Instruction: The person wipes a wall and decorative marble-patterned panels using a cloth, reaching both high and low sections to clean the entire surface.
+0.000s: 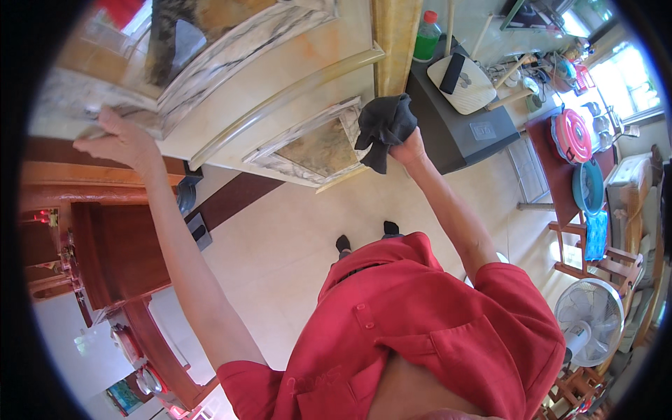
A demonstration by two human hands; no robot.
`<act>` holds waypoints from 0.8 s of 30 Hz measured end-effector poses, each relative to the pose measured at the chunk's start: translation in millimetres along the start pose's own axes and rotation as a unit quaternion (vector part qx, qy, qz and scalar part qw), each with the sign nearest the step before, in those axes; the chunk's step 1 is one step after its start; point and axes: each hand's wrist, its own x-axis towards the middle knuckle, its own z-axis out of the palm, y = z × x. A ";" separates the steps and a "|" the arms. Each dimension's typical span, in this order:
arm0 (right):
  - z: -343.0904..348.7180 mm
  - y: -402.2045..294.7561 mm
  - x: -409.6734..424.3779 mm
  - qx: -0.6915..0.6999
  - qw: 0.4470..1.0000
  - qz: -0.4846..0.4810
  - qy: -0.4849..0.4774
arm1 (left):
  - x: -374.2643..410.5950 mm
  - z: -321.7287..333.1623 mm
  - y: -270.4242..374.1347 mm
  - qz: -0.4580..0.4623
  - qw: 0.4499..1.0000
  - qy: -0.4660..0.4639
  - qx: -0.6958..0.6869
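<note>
My right hand point(408, 148) grips a crumpled dark grey cloth point(386, 126) in front of the right end of a marble-patterned wall panel point(310, 58). Part of the hand is hidden by the cloth. My left hand point(123, 139) is at the panel's lower left edge, fingers spread and holding nothing; whether the fingertips touch the stone cannot be told. A rounded pale rail point(286, 102) curves across the panel between my hands. Below it lies a framed stone inset point(317, 147), close to the cloth.
At right, a dark cabinet point(446, 121) bears a white stool point(462, 84) with upturned legs and a bottle of green liquid point(427, 39). Further right are a teal basin point(588, 186) and a standing fan point(589, 321). Dark wooden furniture point(121, 252) stands at left.
</note>
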 end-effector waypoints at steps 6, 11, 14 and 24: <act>98.1 16.0 -20.1 -0.234 0.971 -0.034 -0.030 | -133.4 -34.0 44.1 -0.370 0.871 -0.174 -0.274; 183.2 100.5 -33.0 -0.808 0.436 -0.237 -0.319 | -215.3 -62.7 47.5 -0.617 0.224 -0.204 -0.727; 205.6 129.0 -38.3 -0.838 0.374 -0.224 -0.327 | -209.7 -77.3 28.6 -0.615 0.157 -0.153 -0.757; 322.6 69.8 63.5 -0.775 0.164 -0.595 -0.138 | -69.7 -106.4 -74.0 -0.462 0.622 -0.016 -0.632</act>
